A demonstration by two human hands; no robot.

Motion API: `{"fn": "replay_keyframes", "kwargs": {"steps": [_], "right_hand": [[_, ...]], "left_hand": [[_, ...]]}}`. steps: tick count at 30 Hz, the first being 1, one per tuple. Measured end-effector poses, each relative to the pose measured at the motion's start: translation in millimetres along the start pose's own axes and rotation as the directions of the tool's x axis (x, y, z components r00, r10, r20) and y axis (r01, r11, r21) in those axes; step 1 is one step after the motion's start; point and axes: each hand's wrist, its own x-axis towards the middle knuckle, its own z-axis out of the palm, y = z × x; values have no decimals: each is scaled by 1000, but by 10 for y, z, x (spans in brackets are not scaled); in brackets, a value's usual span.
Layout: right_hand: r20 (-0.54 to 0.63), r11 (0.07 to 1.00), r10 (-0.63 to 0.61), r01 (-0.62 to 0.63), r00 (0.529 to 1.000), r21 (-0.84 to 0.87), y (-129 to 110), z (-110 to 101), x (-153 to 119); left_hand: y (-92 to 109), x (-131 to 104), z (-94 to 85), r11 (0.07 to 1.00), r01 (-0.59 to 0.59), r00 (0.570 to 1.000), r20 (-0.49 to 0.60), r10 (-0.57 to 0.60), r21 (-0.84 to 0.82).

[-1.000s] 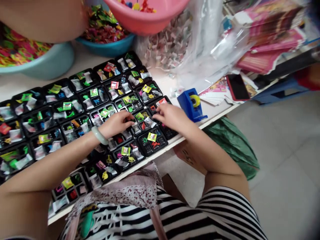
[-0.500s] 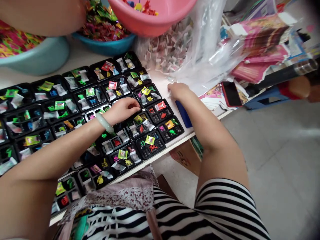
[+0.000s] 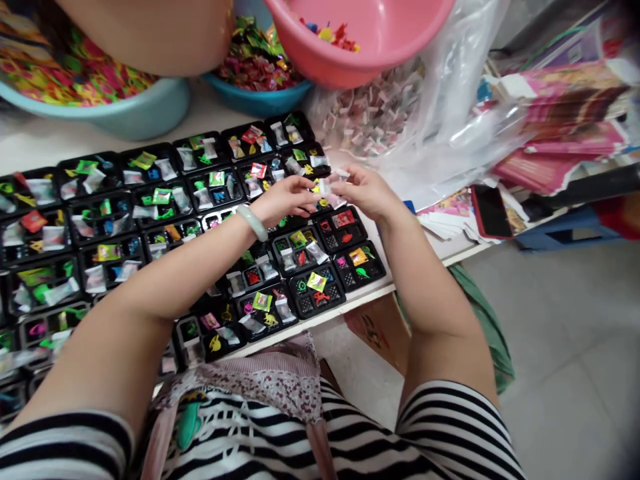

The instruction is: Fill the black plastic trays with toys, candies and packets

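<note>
My right hand [image 3: 369,192] pinches small white-ended clear packets [image 3: 334,185] over the right end of rows of black compartment trays [image 3: 304,307]. Close by on the left, my left hand [image 3: 286,201] has its fingers apart, reaching toward those packets; a pale green bangle [image 3: 253,223] circles that wrist. I cannot tell whether its fingertips touch a packet. Most trays hold small coloured plastic toys, bright sachets and white-ended packets. In the near right corner, a tray with a yellow-green sachet [image 3: 317,281] and a tray with an orange sachet [image 3: 359,256] show no white-ended packet.
Behind the trays stand a light blue basin [image 3: 125,117], a blue basin [image 3: 260,97] and a pink basin [image 3: 350,67]. A clear plastic bag [image 3: 375,120] of packets lies right of them. Farther right are a phone [image 3: 493,212] and pink printed cartons [image 3: 560,150].
My right hand has come left from the table beside the bag and now holds small packets over the trays. My left hand has opened its fingers and moved toward it. The view has shifted left.
</note>
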Motion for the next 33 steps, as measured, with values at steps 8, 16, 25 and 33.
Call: {"fn": "replay_keyframes", "kwargs": {"steps": [8, 16, 25, 33], "right_hand": [[50, 989, -143, 145, 988, -40, 24, 784, 179], [152, 889, 0, 69, 988, -452, 27, 697, 125], [127, 844, 91, -9, 988, -536, -108, 727, 34], [-104, 917, -10, -32, 995, -397, 103, 75, 345]], "left_hand": [[-67, -165, -412, 998, 53, 992, -116, -54, -15], [-162, -411, -728, 926, 19, 987, -158, 44, 377], [-412, -396, -679, 709, -9, 954, -206, 217, 705], [-170, -504, -704, 582, -16, 959, -152, 238, 813]]}}
